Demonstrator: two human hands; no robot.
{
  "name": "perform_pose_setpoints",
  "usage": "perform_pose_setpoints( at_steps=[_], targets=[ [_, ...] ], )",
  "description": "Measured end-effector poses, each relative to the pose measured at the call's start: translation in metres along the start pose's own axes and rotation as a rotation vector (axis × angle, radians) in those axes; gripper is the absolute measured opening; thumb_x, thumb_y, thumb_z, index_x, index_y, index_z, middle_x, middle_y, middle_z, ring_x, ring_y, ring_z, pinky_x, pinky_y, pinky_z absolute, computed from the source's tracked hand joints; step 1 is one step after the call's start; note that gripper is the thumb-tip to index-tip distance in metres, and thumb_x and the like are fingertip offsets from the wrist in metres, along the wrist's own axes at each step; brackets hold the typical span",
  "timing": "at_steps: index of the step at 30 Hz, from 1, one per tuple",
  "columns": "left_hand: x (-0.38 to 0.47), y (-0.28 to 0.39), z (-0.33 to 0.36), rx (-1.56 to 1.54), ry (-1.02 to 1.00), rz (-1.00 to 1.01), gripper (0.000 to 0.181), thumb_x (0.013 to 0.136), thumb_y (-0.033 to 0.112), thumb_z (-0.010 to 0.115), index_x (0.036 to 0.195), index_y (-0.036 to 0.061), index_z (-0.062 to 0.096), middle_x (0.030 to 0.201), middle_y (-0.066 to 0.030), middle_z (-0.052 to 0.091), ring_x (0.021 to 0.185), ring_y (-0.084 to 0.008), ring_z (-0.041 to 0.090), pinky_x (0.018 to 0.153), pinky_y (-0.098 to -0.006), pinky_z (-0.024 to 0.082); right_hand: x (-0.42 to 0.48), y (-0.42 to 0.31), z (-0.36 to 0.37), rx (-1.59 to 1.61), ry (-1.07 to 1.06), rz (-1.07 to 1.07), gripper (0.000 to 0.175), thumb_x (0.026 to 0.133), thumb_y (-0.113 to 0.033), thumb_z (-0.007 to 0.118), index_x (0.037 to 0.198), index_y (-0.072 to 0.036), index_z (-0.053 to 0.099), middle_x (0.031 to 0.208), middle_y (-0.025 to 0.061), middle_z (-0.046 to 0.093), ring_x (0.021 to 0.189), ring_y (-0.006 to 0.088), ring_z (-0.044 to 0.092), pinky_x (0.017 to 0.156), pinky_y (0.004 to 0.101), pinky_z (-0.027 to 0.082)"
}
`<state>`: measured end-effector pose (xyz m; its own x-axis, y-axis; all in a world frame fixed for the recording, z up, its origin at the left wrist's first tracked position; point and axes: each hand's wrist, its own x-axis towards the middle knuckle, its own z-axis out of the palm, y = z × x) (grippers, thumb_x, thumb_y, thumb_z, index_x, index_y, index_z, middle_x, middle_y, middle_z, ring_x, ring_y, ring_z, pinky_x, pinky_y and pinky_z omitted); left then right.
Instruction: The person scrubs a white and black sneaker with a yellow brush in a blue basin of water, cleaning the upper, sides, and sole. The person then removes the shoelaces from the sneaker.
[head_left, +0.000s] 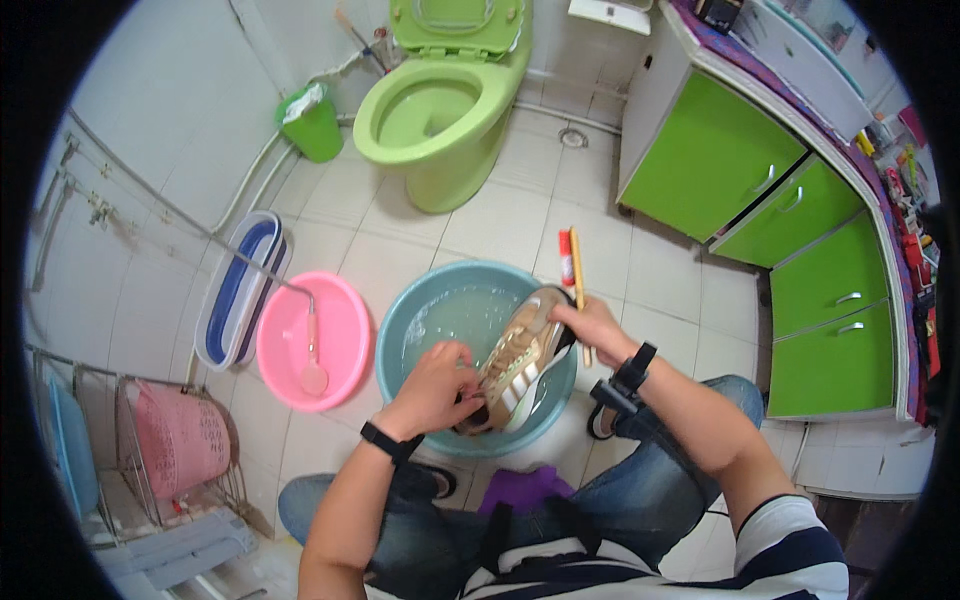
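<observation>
A tan sneaker (517, 352) with white side stripes is tilted over a teal plastic basin (397, 281) of cloudy water. My right hand (592, 326) grips the shoe at its upper right end, with the thumb on top. My left hand (442, 390) is at the lower left end by the shoe's opening, its fingers bent; whether they pinch the shoe is unclear. Just beyond my right hand, a wooden stick (577, 259), perhaps a brush handle, lies beside a red tube (565, 256) on the tiled floor. A purple cloth or bag (525, 487) is between my legs.
To the left are a pink basin (274, 360) with a pink shower head (314, 380) in it, and a blue and white collapsible tub (240, 289). A green toilet (427, 112) and a small green bin (315, 131) stand ahead. Green cabinets (712, 157) line the right side.
</observation>
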<state>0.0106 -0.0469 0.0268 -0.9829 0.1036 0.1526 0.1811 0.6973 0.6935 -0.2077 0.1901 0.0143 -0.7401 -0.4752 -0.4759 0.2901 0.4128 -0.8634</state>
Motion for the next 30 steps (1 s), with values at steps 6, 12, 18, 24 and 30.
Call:
perform_pose_setpoints(
  at_steps=[6, 12, 18, 24, 30],
  targets=[
    [-0.002, -0.017, 0.004, -0.145, 0.181, -0.23, 0.014, 0.08, 0.003, 0.077, 0.083, 0.006, 0.064, 0.098, -0.0091, 0.063, 0.097, -0.0345, 0.062, 0.085, -0.0467, 0.05, -0.017, 0.007, 0.017, 0.102, -0.039, 0.086, 0.044, 0.088, -0.022, 0.078, 0.118, 0.01, 0.07, 0.103, 0.0116, 0.076, 0.088, 0.0173, 0.073, 0.077, 0.032, 0.06],
    [0.004, 0.002, 0.012, -0.225, 0.361, -0.312, 0.028, 0.097, 0.02, 0.08, 0.082, 0.0045, 0.062, 0.083, -0.0048, 0.065, 0.082, -0.0202, 0.066, 0.074, -0.0355, 0.05, -0.008, 0.03, 0.025, -0.289, 0.089, -0.147, 0.06, 0.081, -0.034, 0.082, 0.118, 0.011, 0.067, 0.099, 0.02, 0.077, 0.09, 0.0276, 0.076, 0.083, 0.039, 0.06],
    [0.0, -0.007, -0.039, -0.092, 0.184, -0.691, 0.028, 0.102, 0.02, 0.075, 0.086, 0.0017, 0.062, 0.072, -0.0028, 0.061, 0.07, -0.0122, 0.06, 0.063, -0.0304, 0.047, -0.01, 0.044, 0.025, -0.218, 0.082, -0.076, 0.059, 0.079, -0.038, 0.083, 0.115, 0.008, 0.07, 0.1, 0.0226, 0.078, 0.092, 0.0343, 0.077, 0.085, 0.0432, 0.06],
    [-0.005, -0.036, -0.081, 0.255, 0.599, -0.392, 0.025, 0.097, 0.017, 0.075, 0.085, -0.0029, 0.067, 0.065, -0.0141, 0.059, 0.059, -0.0281, 0.059, 0.062, -0.041, 0.048, -0.005, 0.054, 0.027, -0.337, 0.076, -0.023, 0.063, 0.077, -0.042, 0.086, 0.112, 0.008, 0.069, 0.099, 0.0259, 0.077, 0.093, 0.0381, 0.077, 0.085, 0.0438, 0.06],
    [0.008, -0.04, -0.074, 0.066, 0.151, -0.806, 0.042, 0.106, 0.033, 0.062, 0.081, 0.0019, 0.075, 0.067, -0.0198, 0.064, 0.061, -0.035, 0.064, 0.061, -0.0477, 0.048, -0.021, 0.067, 0.037, -0.488, 0.093, -0.009, 0.065, 0.077, -0.048, 0.088, 0.106, 0.008, 0.071, 0.093, 0.0272, 0.076, 0.091, 0.0408, 0.077, 0.081, 0.046, 0.061]
  ],
)
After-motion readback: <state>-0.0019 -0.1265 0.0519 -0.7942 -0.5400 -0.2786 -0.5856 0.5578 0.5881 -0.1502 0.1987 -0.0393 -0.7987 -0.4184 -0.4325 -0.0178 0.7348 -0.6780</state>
